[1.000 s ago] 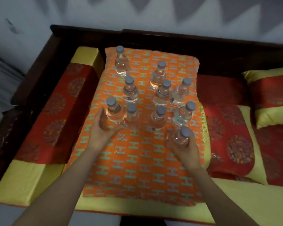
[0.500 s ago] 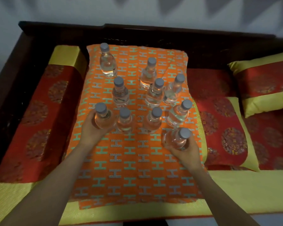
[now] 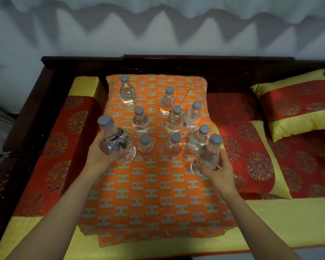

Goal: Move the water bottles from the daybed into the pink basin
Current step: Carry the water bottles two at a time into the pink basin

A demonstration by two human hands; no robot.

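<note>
Several small clear water bottles with grey caps stand upright on an orange patterned cloth [image 3: 154, 199] spread over the daybed. My left hand [image 3: 103, 156] grips one bottle [image 3: 114, 139] lifted off the cloth and tilted left. My right hand [image 3: 219, 171] grips another bottle [image 3: 208, 156], also raised and tilted. The nearest standing bottles [image 3: 146, 149] sit between my two hands, and one more [image 3: 127, 92] stands at the far left of the cloth. No pink basin is in view.
The daybed has a dark wooden frame [image 3: 158, 61] at the back and left. A red and yellow bolster [image 3: 64, 143] lies to the left, and red and yellow cushions [image 3: 298, 104] lie to the right. A pale curtain hangs behind.
Both hands have closed round a bottle each and lifted them off the cloth, tilting them. The camera has pulled back and up, showing more wall.
</note>
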